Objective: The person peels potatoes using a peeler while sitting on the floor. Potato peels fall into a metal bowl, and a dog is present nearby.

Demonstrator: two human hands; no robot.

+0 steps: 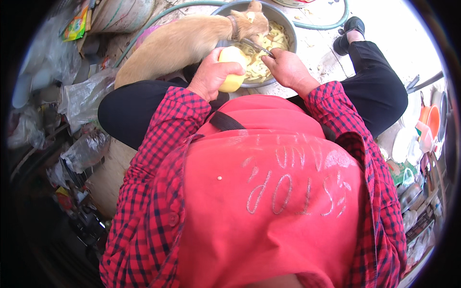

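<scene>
My left hand (210,73) grips a smooth, pale yellow peeled fruit or vegetable (231,77); its exact kind is unclear. In my right hand (288,68) is a metal-bladed peeler or knife (256,46), held just right of the peeled piece and apart from it. Beneath both hands stands a round grey basin (293,36) with many curled yellow peelings (277,37) in it. A tan dog (183,41) wearing a collar leans over the basin from the left, its muzzle low over the peelings. A scrap of peel rests on its head.
A green hose (173,8) curves behind the dog and basin. Crumpled clear plastic bags (90,93) and clutter crowd the left. An orange plastic container (430,117), a metal bowl (410,196) and other wares lie at right. My bent legs flank the basin.
</scene>
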